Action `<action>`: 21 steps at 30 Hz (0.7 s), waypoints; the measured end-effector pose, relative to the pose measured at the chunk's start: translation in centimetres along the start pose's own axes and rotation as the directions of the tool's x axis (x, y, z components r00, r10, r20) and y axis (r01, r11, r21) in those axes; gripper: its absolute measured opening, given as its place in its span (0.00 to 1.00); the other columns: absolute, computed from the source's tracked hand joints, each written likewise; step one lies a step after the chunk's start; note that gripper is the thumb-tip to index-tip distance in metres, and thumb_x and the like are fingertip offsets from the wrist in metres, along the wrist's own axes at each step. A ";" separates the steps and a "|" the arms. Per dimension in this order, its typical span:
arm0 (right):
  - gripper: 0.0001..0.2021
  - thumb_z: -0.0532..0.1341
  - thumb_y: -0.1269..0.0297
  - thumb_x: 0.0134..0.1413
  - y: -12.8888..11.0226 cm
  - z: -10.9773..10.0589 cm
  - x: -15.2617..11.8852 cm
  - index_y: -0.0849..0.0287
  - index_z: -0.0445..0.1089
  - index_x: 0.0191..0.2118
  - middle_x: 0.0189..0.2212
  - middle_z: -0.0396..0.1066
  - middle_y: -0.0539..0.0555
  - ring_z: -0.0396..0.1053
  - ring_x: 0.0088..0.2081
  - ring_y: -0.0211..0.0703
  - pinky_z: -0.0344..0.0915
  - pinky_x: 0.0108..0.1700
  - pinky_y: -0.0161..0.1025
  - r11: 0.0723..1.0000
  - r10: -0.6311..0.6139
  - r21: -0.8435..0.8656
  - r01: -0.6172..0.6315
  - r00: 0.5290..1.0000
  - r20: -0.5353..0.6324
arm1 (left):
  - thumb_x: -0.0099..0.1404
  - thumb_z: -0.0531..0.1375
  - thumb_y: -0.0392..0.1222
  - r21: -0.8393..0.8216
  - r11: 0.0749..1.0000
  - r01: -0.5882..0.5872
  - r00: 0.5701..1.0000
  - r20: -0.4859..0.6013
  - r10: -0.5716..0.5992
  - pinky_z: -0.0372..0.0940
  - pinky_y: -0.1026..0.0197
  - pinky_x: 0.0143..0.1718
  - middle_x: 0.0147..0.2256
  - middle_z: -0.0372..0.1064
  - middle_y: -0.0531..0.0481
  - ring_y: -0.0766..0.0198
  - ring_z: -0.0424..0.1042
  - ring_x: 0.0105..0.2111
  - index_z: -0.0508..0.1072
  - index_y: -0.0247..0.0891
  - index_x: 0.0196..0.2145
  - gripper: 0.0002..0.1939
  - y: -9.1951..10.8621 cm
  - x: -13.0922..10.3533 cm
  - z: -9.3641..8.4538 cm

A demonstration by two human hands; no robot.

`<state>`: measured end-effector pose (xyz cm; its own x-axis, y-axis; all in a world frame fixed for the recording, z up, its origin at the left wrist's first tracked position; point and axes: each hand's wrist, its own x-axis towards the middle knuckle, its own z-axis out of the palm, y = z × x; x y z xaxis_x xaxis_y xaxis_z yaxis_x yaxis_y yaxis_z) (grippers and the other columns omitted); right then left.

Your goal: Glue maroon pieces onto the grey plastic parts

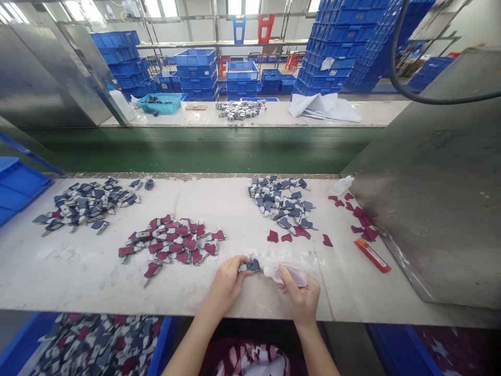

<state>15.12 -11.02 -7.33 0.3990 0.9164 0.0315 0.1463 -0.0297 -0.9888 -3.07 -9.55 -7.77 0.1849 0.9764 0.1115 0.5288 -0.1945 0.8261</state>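
Note:
A small dark blue and grey part (pixel 252 265) is pinched between the thumb and fingers of my left hand (pixel 227 279), low over the front of the white table (pixel 195 193). My right hand (pixel 303 297) is wrapped round a translucent squeeze bottle (pixel 293 275), which lies on its side with its white nozzle pointing left, close to the part. Beyond my hands is a pile of blue and grey parts (pixel 279 201). Loose maroon pieces (pixel 273 236) lie near that pile. Left of my left hand spreads a pile of maroon and grey parts (pixel 176 240).
Another blue-grey pile (pixel 90 203) sits at the far left. At the right are a red packet (pixel 372 255), maroon pieces (pixel 364 222) and a metal panel (pixel 442 183). A green belt (pixel 188 149) runs behind the table. A blue bin (pixel 168 339) of parts stands below at left.

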 end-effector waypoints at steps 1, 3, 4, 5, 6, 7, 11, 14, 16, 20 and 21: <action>0.23 0.67 0.47 0.50 -0.2 0.0 -0.1 0.61 0.70 0.17 0.12 0.64 0.50 0.65 0.17 0.41 0.61 0.20 0.36 1.000 0.019 -0.004 -0.019 0.999 -0.027 | 0.67 0.56 0.36 0.001 1.000 0.003 1.000 0.001 -0.003 0.72 0.52 0.46 0.42 0.78 0.42 0.53 0.77 0.44 0.71 0.38 0.43 0.07 0.0 0.0 0.0; 0.23 0.67 0.46 0.50 -0.7 0.2 -0.3 0.61 0.69 0.17 0.13 0.64 0.50 0.64 0.18 0.41 0.61 0.21 0.36 0.999 0.033 -0.011 -0.034 0.997 -0.072 | 0.67 0.56 0.36 0.000 1.000 0.008 1.000 0.006 -0.008 0.72 0.52 0.46 0.42 0.78 0.42 0.53 0.77 0.44 0.71 0.38 0.43 0.07 0.0 0.0 0.0; 0.23 0.67 0.47 0.50 -0.9 0.3 -0.4 0.61 0.69 0.17 0.14 0.64 0.50 0.65 0.19 0.41 0.61 0.22 0.37 1.000 0.026 -0.011 -0.027 0.996 -0.091 | 0.67 0.56 0.35 -0.002 1.000 0.011 1.000 0.008 -0.011 0.72 0.52 0.46 0.42 0.78 0.42 0.53 0.77 0.44 0.71 0.38 0.43 0.07 0.0 0.1 0.0; 0.23 0.67 0.47 0.50 -1.0 0.4 -0.5 0.61 0.69 0.18 0.14 0.65 0.51 0.66 0.20 0.42 0.62 0.23 0.37 1.000 0.015 -0.011 -0.016 0.994 -0.109 | 0.67 0.56 0.35 -0.003 1.000 0.014 1.000 0.008 -0.014 0.72 0.53 0.46 0.42 0.78 0.42 0.53 0.77 0.44 0.71 0.38 0.43 0.07 0.0 0.1 0.0; 0.22 0.67 0.48 0.50 -1.1 0.5 -0.6 0.61 0.70 0.19 0.15 0.66 0.52 0.67 0.21 0.43 0.63 0.24 0.37 1.000 0.001 -0.008 -0.002 0.992 -0.126 | 0.67 0.56 0.35 -0.003 1.000 0.016 1.000 0.007 -0.016 0.71 0.53 0.46 0.41 0.77 0.42 0.53 0.77 0.44 0.70 0.39 0.43 0.07 0.0 0.1 0.0; 0.21 0.67 0.49 0.50 -1.1 0.6 -0.7 0.62 0.71 0.20 0.17 0.68 0.52 0.68 0.22 0.44 0.65 0.25 0.38 1.000 -0.011 -0.001 0.010 0.990 -0.139 | 0.67 0.56 0.35 -0.002 1.000 0.017 1.000 0.006 -0.017 0.71 0.53 0.46 0.41 0.77 0.43 0.53 0.77 0.43 0.70 0.39 0.43 0.08 0.0 0.1 0.0; 0.17 0.68 0.51 0.49 -0.4 0.5 -0.5 0.64 0.75 0.28 0.24 0.73 0.56 0.71 0.26 0.47 0.67 0.27 0.39 0.997 0.024 0.082 -0.007 0.978 -0.209 | 0.66 0.57 0.34 0.011 1.000 0.012 1.000 -0.011 -0.012 0.71 0.53 0.44 0.40 0.77 0.43 0.53 0.77 0.41 0.70 0.38 0.43 0.08 0.1 0.0 -0.1; 0.19 0.68 0.51 0.49 0.3 -0.6 0.5 0.64 0.73 0.38 0.30 0.74 0.56 0.71 0.26 0.44 0.67 0.27 0.38 0.977 0.095 0.208 -0.040 0.960 -0.263 | 0.65 0.58 0.33 0.043 0.999 -0.024 0.999 -0.022 0.025 0.71 0.52 0.43 0.38 0.75 0.44 0.53 0.75 0.41 0.71 0.39 0.41 0.07 0.5 0.1 -0.2; 0.20 0.69 0.52 0.48 0.6 -1.8 1.4 0.61 0.71 0.41 0.32 0.73 0.53 0.73 0.29 0.44 0.70 0.32 0.40 0.961 0.126 0.273 -0.047 0.952 -0.280 | 0.64 0.59 0.32 0.057 0.997 -0.060 0.998 -0.012 0.061 0.70 0.51 0.43 0.38 0.75 0.44 0.52 0.74 0.42 0.71 0.39 0.39 0.06 0.7 0.3 -0.4; 0.23 0.75 0.56 0.38 1.1 -4.5 3.4 0.56 0.64 0.36 0.38 0.72 0.52 0.74 0.41 0.47 0.70 0.45 0.43 0.957 0.111 0.287 -0.028 0.954 -0.278 | 0.63 0.59 0.32 0.037 0.999 -0.040 0.999 0.011 0.039 0.70 0.51 0.43 0.37 0.74 0.44 0.51 0.73 0.42 0.72 0.39 0.38 0.06 1.3 1.0 -0.8; 0.25 0.75 0.56 0.36 1.3 -5.1 3.9 0.56 0.63 0.37 0.40 0.71 0.52 0.73 0.43 0.47 0.69 0.46 0.44 0.962 0.100 0.273 -0.020 0.954 -0.281 | 0.63 0.59 0.33 0.026 0.999 -0.020 1.000 0.015 0.019 0.70 0.51 0.43 0.37 0.74 0.44 0.51 0.73 0.42 0.72 0.39 0.38 0.06 1.4 1.1 -0.9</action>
<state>21.52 -9.53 -7.73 0.6500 0.7594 -0.0280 -0.1150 0.0619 -0.9914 -2.85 -8.64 -5.94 0.2074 0.9710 0.1191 0.5468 -0.2160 0.8089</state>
